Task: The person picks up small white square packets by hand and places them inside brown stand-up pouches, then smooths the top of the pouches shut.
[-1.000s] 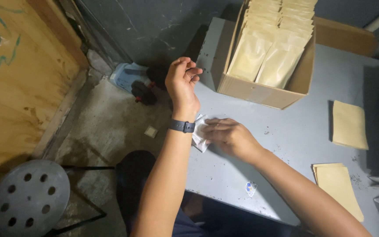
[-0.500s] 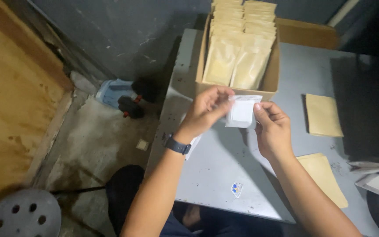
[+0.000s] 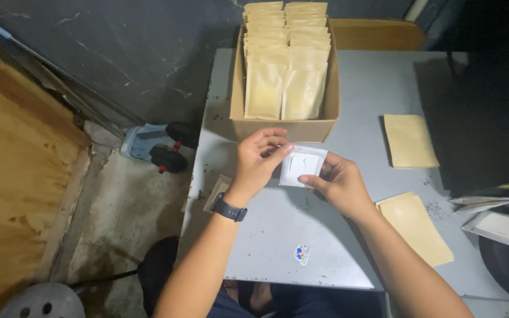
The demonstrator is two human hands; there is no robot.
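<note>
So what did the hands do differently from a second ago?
A second ago the left hand was raised, empty, off the table's edge, and the right hand pressed the small white flat packet on the grey table. Now both hands pinch the packet, lifted before the cardboard box of tan pouches. The box and the loose tan pouches stayed put.

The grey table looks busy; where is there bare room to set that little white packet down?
The grey table is barest in front of both hands, around the small sticker. More free surface lies between the cardboard box and the flat tan pouch. The right edge is crowded with pouches and packets. The left hand and right hand hold the white packet.
</note>
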